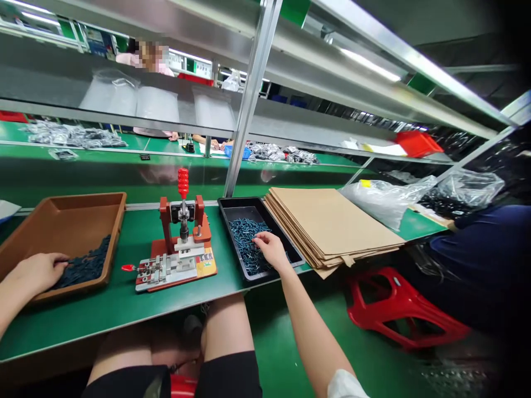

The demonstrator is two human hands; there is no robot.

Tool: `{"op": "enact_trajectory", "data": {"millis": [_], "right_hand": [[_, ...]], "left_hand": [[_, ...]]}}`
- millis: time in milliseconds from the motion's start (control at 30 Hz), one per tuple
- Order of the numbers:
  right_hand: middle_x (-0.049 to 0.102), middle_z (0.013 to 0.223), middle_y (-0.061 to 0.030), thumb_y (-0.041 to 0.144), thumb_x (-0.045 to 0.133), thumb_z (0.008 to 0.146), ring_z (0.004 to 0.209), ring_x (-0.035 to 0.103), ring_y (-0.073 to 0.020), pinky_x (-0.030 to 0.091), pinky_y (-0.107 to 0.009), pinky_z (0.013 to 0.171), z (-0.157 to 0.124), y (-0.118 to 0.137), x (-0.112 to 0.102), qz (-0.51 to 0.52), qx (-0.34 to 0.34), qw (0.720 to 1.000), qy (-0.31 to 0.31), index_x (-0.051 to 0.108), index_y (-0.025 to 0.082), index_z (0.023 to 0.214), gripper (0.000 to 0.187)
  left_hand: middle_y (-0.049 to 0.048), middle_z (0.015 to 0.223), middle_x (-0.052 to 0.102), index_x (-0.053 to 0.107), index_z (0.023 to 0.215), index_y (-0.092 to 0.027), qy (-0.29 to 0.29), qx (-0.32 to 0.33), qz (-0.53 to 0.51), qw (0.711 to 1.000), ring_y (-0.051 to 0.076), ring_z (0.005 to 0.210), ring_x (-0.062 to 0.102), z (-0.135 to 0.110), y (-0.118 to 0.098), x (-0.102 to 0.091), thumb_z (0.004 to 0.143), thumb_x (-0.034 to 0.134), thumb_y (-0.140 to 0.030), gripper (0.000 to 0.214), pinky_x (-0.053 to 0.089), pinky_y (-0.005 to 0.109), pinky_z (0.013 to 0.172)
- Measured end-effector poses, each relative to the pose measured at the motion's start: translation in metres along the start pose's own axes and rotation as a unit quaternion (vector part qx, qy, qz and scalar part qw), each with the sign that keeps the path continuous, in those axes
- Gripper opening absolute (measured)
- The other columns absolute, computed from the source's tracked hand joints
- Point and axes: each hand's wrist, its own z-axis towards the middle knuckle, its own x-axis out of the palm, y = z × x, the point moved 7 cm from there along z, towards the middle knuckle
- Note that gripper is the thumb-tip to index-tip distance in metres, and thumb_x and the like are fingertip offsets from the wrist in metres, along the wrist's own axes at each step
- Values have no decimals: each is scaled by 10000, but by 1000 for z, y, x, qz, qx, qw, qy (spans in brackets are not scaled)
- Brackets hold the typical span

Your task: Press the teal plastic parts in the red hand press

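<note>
one brown tray (83,203), one black tray (238,203), one toggle press (183,218), one red stool (409,301)

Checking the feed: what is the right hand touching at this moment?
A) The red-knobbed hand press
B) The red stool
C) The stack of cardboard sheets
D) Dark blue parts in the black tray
D. The right hand rests on the dark blue parts heaped in the black plastic tray.

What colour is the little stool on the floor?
The plastic stool is red, seen best in the head view.
</note>
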Motion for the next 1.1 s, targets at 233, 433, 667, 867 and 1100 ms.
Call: {"op": "enact_trajectory", "data": {"millis": [233, 433, 667, 867, 1100], "right_hand": [[604, 637, 32, 402, 731, 781, 528, 535, -114, 396, -221, 486, -54, 39, 43, 267, -9, 962, 53, 627, 216, 910, 250], [718, 832, -59, 283, 635, 898, 785, 667, -191, 544, -326, 745, -111, 81, 114, 106, -213, 965, 106, 748, 222, 872, 131], [741, 920, -80, 340, 609, 877, 765, 702, -198, 587, -338, 697, -79, 16, 156, 192, -70, 970, 135, 743, 216, 1012, 228], [718, 796, -41, 387, 695, 806, 709, 676, -188, 572, -314, 670, -76, 0, 160, 253, 14, 959, 130, 676, 217, 906, 199], [689, 805, -30, 346, 686, 783, 674, 621, -153, 517, -282, 632, -73, 4, 157, 247, -9, 961, 124, 693, 203, 879, 173]], "left_hand": [[97, 1059, 728, 689, 998, -248, -24, -52, 122, 991, 340, 1026, 617, -25, -2, -20, 880, 254, -630, 591, 496, 447, 840], [36, 1150, 730, 622, 1154, -269, -227, -98, 2, 969, 242, 1010, 662, -71, -29, -62, 964, 290, -421, 412, 525, 359, 881], [45, 941, 701, 662, 1257, -254, -79, 67, -218, 970, 214, 829, 658, -130, -109, -30, 913, 448, -466, 457, 543, 353, 799], [49, 846, 681, 688, 1152, -142, 113, 61, -450, 884, 196, 724, 693, -155, -193, 35, 669, 768, -557, 642, 577, 326, 695], [89, 1002, 769, 769, 958, -196, 48, 189, -176, 965, 258, 946, 707, -131, -240, 44, 850, 539, -327, 285, 540, 375, 895]]}}
